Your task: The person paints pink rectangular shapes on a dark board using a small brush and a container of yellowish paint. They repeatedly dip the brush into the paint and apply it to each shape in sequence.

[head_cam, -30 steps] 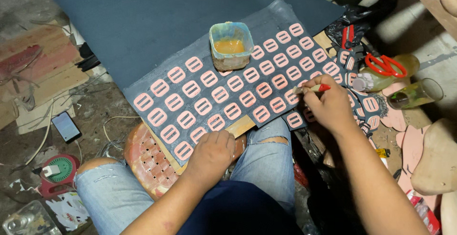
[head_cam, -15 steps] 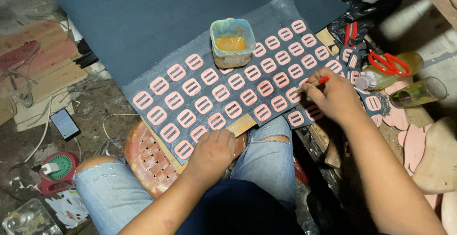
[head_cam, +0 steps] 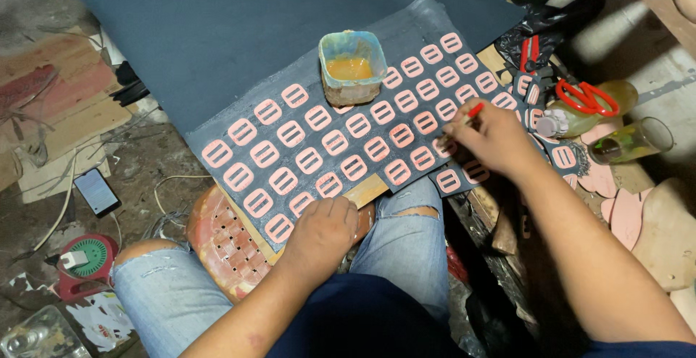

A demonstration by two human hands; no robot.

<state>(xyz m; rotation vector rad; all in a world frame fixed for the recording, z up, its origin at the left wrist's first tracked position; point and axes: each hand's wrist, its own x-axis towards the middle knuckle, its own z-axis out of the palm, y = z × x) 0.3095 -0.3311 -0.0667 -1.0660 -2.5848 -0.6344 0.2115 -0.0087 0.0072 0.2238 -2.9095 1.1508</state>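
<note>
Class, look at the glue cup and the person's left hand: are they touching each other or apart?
Apart. The head view shows the glue cup standing at the far side of the dark sheet, while the left hand rests at its near edge, with rows of pink pieces between.

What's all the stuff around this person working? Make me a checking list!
Surface: dark sheet over a board on the knees.
Job's things: rows of pink buckle-shaped pieces on the sheet; tub of orange glue; red-handled brush.
Clutter: red scissors, two bottles, phone on the floor.
Grippers: left hand presses the sheet's near edge; right hand holds the brush.
Cables: white cord by the phone.
Surroundings: dirty floor, cardboard scraps.
</note>
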